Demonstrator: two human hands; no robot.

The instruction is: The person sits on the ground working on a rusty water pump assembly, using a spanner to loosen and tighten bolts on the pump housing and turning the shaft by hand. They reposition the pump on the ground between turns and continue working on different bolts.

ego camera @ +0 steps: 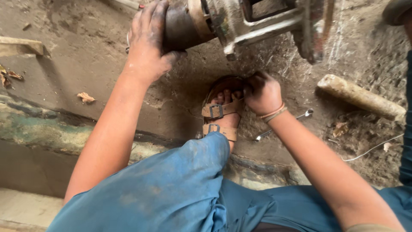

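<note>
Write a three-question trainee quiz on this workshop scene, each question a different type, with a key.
1. True or false: the left hand rests on the dark rusty metal machine part.
2. The right hand is beside: A) the tan buckled leather sandal B) a red bucket C) a glass jar.
3. Fill in: the slim silver metal ______ lies on the dusty dirt floor under the right wrist.

Key: 1 true; 2 A; 3 spanner.

The metal machine part [240,21] is cut off by the top edge; its full shape cannot be determined. The left hand [148,43] covers its dark round end. The right hand [262,92] is clenched; any contents are hidden. The wrench [283,124] is partly concealed behind the wrist.
</note>
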